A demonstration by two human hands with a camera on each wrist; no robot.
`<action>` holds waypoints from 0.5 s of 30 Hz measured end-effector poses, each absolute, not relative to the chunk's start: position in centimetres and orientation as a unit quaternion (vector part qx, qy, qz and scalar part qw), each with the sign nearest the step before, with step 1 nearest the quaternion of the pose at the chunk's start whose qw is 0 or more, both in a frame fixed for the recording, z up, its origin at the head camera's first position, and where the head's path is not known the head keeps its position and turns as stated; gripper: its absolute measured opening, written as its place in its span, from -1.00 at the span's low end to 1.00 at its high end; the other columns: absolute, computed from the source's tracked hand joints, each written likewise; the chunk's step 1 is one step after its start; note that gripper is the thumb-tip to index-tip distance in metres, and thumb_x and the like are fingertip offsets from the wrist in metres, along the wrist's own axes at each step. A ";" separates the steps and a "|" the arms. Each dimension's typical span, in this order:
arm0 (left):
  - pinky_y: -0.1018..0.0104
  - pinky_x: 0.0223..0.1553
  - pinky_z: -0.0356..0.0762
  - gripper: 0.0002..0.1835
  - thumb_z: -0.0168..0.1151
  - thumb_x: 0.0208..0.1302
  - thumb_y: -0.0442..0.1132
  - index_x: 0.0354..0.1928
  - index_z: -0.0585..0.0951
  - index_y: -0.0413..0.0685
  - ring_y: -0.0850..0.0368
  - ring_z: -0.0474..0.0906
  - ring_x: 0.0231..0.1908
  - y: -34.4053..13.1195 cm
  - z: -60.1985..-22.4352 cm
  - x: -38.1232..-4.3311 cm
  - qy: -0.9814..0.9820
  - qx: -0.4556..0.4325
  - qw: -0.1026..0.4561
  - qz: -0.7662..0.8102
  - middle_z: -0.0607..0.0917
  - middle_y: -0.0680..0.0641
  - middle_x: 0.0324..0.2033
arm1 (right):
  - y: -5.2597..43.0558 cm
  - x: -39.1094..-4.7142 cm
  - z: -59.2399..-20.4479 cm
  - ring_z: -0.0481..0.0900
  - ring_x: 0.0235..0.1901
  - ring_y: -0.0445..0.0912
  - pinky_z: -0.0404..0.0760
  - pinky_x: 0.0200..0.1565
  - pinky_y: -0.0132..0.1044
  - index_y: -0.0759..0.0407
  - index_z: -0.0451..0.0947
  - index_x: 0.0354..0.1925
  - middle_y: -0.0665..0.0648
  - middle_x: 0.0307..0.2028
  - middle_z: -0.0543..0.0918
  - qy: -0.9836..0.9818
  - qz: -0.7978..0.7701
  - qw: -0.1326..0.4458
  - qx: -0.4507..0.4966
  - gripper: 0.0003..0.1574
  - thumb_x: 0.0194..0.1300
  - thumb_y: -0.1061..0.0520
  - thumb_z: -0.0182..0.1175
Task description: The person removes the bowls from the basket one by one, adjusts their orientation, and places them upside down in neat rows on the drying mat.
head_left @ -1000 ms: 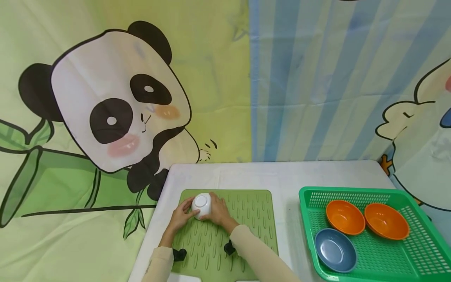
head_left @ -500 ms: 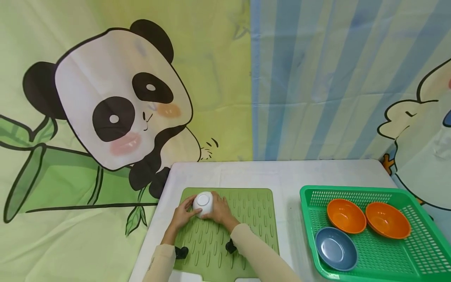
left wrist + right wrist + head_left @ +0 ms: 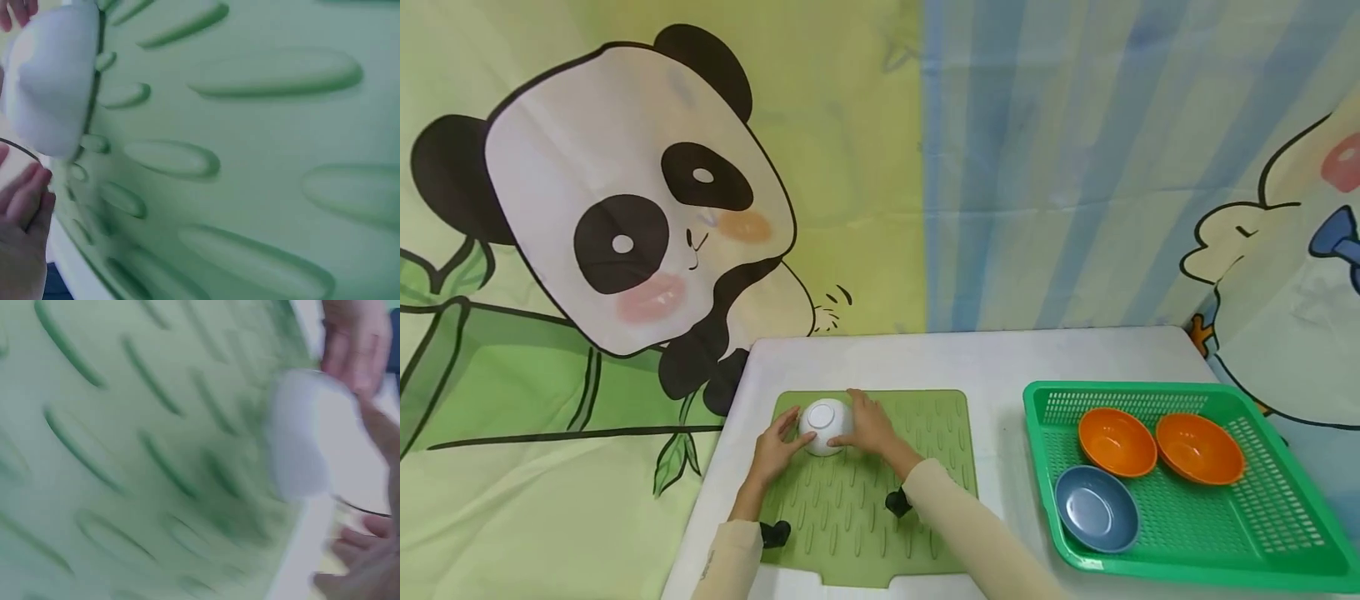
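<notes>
A white bowl [image 3: 824, 426] sits upside down on a green ribbed mat [image 3: 865, 517], near the mat's far left corner in the head view. Its foot ring faces up. My left hand [image 3: 772, 448] is at the bowl's left, fingers spread off its side and thumb by its front wall. At the right, my right hand [image 3: 872, 429] has its fingers straight, with the thumb at the bowl's front. Blurred wrist views show the bowl [image 3: 53, 81] rim-down, with fingers on both sides; whether the thumbs press on it I cannot tell.
A green basket [image 3: 1037, 467] stands at the right of the white table [image 3: 1000, 358]. Inside are two orange bowls [image 3: 1116, 442] and a blue-grey bowl [image 3: 1096, 508]. Behind hangs a printed backdrop with a panda [image 3: 595, 125].
Both hands gripped the tilted white bowl earlier; now their fingers have spread away from its sides and it lies mouth down on the mat. The head view has shifted slightly.
</notes>
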State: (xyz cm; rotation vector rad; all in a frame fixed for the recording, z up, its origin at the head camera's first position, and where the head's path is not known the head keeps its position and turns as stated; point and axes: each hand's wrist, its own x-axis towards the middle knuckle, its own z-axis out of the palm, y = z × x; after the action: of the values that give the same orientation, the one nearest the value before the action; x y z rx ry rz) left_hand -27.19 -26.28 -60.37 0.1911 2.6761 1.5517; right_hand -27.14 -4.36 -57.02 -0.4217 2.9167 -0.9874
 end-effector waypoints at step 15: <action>-0.18 0.05 0.23 -0.45 0.35 0.07 -0.28 0.08 0.43 -0.40 -0.35 0.30 0.06 -27.7 -61.4 -18.9 0.914 -0.068 -0.166 0.363 0.44 -0.42 0.00 | 12.5 -18.6 -42.7 0.58 -0.21 -0.02 0.57 -0.22 -0.19 0.26 0.57 -0.05 0.14 -0.20 0.64 0.924 -0.356 0.099 -0.103 -0.57 0.24 -0.01 0.22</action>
State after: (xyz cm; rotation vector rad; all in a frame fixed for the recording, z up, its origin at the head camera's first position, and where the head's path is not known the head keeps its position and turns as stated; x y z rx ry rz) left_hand -18.88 -27.69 -61.39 -0.2409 3.2215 1.2791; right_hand -18.61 12.51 -42.65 -0.3053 2.7317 -1.0524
